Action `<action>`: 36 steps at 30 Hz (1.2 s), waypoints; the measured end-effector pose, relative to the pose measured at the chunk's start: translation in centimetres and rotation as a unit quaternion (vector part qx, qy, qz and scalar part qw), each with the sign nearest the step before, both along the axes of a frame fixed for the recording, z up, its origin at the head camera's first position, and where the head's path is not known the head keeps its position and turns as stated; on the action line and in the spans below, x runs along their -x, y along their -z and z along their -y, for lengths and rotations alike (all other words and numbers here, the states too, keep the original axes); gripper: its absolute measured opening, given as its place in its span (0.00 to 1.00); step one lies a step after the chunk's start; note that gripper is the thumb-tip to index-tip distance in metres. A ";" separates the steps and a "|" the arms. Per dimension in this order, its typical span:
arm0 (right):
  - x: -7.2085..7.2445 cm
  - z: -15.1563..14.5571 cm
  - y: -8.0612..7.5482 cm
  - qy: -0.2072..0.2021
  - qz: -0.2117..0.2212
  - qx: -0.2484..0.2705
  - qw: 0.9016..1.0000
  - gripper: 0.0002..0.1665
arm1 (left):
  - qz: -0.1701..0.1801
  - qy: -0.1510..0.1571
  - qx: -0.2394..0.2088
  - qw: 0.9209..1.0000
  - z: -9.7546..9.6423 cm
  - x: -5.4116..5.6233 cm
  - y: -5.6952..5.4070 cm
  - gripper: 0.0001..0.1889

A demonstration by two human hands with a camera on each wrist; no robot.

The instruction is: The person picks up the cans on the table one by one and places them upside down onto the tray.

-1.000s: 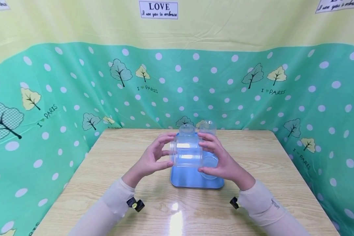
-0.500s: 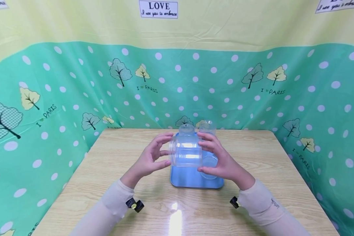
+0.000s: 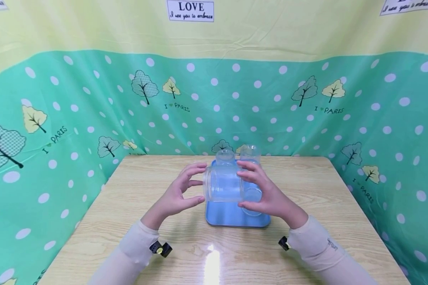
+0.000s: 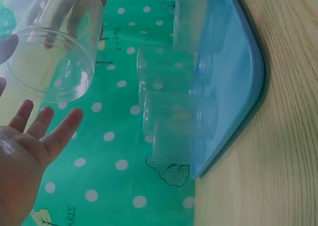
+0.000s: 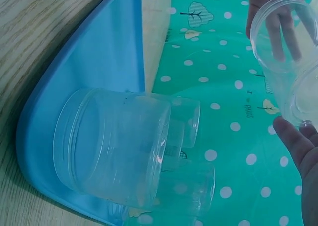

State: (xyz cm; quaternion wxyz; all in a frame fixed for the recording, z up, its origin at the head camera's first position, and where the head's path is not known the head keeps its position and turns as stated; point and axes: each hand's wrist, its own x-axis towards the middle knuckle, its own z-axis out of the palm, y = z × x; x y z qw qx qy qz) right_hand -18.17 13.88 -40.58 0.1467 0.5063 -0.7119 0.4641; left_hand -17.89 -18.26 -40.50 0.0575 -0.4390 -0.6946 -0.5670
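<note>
A clear plastic jar (image 3: 222, 184) lies sideways in the air over the tray, its ringed mouth toward the left. My right hand (image 3: 267, 194) grips it by the base end, thumb below and fingers above. My left hand (image 3: 176, 196) is spread beside the mouth, thumb and fingers apart. In the left wrist view, the fingers (image 4: 62, 131) of that hand stand just off the jar's rim. Seen from the right wrist, the left hand (image 5: 276, 22) shows partly through the clear wall.
Below and behind the held jar is a blue tray (image 3: 224, 215) on the wooden table (image 3: 157, 166). Several more clear jars (image 5: 114, 146) stand on it, partly hidden behind the held one and my right hand. A patterned green and yellow curtain (image 3: 235, 107) encloses the table.
My left hand has drawn slightly left, away from the jar's mouth, and its fingers have spread. The jar and my right hand have shifted only slightly left.
</note>
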 end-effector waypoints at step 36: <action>0.3 0.1 -0.3 0.094 0.069 -0.111 0.987 0.49 | -0.032 -0.027 0.005 0.999 1.3 -0.2 1.0 0.42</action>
